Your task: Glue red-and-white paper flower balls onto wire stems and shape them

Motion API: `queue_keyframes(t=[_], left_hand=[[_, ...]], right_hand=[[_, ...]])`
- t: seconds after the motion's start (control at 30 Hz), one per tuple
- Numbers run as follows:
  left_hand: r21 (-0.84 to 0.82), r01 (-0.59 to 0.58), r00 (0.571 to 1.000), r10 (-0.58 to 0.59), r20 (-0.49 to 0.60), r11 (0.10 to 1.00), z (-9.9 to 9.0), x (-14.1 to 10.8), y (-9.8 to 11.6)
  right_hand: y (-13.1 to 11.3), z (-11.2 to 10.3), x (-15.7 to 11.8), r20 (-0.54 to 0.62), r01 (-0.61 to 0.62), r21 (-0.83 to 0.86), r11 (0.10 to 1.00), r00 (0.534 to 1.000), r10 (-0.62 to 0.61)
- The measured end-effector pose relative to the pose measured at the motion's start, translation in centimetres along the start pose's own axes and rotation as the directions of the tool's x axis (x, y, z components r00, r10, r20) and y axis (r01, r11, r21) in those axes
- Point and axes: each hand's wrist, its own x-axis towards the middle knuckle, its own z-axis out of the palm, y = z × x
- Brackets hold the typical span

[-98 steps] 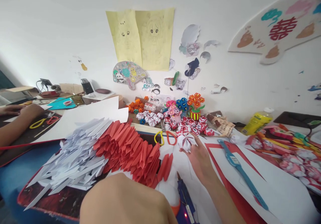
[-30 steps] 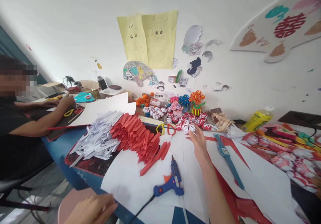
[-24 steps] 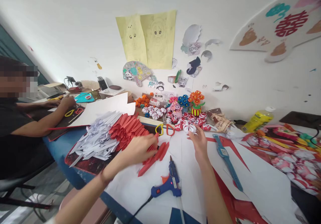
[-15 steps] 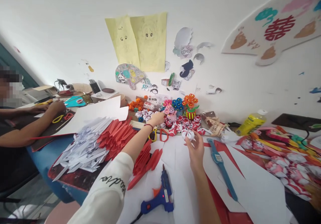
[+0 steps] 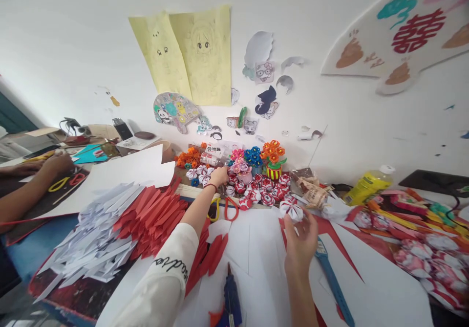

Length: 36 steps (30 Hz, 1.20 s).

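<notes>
My left hand reaches to the back of the table, among red-and-white folded paper balls and white ones. Its fingertips are small and partly hidden, so what they touch is unclear. My right hand holds a white paper ball with red stripes between thumb and fingers. Below my left forearm lie red paper strips and a pile of white strips. A blue glue gun rests on white paper between my arms.
Yellow scissors and red scissors lie near my left wrist. Bead flowers stand by the wall. A blue watch and yellow bottle are on the right. At far left, another person's hands rest over the table.
The view has shifted, with the glue gun now lower in it. My right hand, still holding the striped ball, appears further right. My left hand remains among the paper balls.
</notes>
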Motion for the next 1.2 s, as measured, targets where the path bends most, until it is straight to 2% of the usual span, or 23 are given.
queue_keyframes(t=[0.17,0.33,0.53,0.87,1.2], left_hand=[[0.01,0.027,0.998,-0.027,-0.05,1.0,1.3,1.7,0.5],[0.004,0.058,0.992,-0.057,-0.112,0.998,1.7,2.7,1.2],[0.017,0.083,0.984,-0.079,-0.161,0.996,2.0,3.5,1.9],[0.065,0.113,0.98,-0.1,-0.172,0.991,1.9,4.5,2.2],[0.107,0.064,0.978,-0.041,-0.206,0.992,1.6,4.2,1.9]], right_hand=[[0.3,0.3,0.0,0.019,-0.017,0.012,1.0,1.0,0.017],[0.4,0.1,-0.1,0.061,-0.011,-0.008,1.0,0.998,0.011],[0.4,0.0,0.0,0.095,-0.019,-0.017,1.0,0.995,0.021],[0.2,0.0,0.3,0.11,-0.05,0.006,0.999,0.993,0.049],[-0.2,0.1,0.3,0.122,-0.053,-0.01,0.999,0.991,0.054]])
